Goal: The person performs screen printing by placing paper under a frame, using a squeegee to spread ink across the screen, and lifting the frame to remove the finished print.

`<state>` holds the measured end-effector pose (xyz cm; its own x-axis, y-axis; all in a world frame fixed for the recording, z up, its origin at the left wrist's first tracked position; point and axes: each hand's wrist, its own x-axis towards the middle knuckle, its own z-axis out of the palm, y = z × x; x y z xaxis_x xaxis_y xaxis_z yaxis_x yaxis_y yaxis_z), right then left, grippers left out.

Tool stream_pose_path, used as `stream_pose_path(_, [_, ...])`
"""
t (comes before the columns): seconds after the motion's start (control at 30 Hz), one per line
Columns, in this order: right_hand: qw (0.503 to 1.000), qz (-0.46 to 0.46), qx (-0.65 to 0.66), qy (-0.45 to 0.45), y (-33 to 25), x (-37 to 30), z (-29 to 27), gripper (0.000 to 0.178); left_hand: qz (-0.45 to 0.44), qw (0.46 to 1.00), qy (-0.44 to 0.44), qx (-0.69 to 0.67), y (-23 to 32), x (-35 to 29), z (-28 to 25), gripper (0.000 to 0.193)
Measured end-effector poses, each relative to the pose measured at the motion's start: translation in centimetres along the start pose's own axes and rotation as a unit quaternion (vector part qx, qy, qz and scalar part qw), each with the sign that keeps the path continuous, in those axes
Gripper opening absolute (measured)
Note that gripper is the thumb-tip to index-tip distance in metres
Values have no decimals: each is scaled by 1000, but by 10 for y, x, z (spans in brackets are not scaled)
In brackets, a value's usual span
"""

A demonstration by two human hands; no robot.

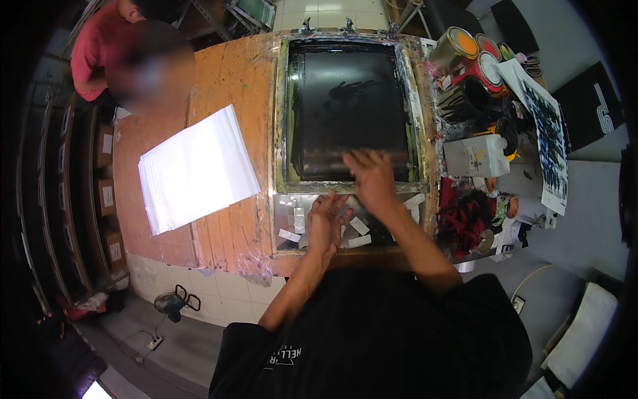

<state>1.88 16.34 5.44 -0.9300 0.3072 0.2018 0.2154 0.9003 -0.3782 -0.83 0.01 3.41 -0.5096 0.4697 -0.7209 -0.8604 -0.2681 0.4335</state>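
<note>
A printing screen [349,113] with dark ink across its mesh sits in a stained frame [282,133] on the wooden table. Over the near part of the mesh, my right hand [373,179] is on a squeegee [319,158], a wide brownish bar smeared by motion. My left hand [325,218] is at the frame's near edge, palm turned partly up and fingers apart; its fingertips reach the edge, and I cannot tell how firmly they touch. Below it lies a grey base plate [286,211] with several white tape pieces [359,226] stuck on it.
A stack of white sheets [199,169] lies left on the table [232,80]. Ink cans [458,43], a translucent jug [475,156] and dark red rags [465,213] crowd the right side. Clamps [349,26] hold the screen's far edge. Another person [90,60] is at far left.
</note>
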Motion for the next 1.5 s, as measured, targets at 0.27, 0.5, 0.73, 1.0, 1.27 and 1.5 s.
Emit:
stream_pose_path(0.27, [992,25,-117,-28,-3,20,6,69,2,999,49,6,-16,24,-14,39])
stream_pose_path(0.5, [991,32,-29,-125,17,32,7,91,-11,997,73,10,-18,32,-15,53])
stream_pose_path(0.73, [993,-7,-66,-101,22,6,36,84,-14,998,57,23,-15,27,-9,55])
stream_pose_path(1.0, [992,1,-100,-75,50,79,31,77,6,997,71,18,-20,25,-14,48])
stream_pose_path(1.27, [993,-15,-116,-19,116,197,51,83,8,994,103,22,-23,26,-19,30])
stream_pose_path(1.5, [994,-7,-97,-43,155,265,54,78,6,995,98,10,-16,20,-13,30])
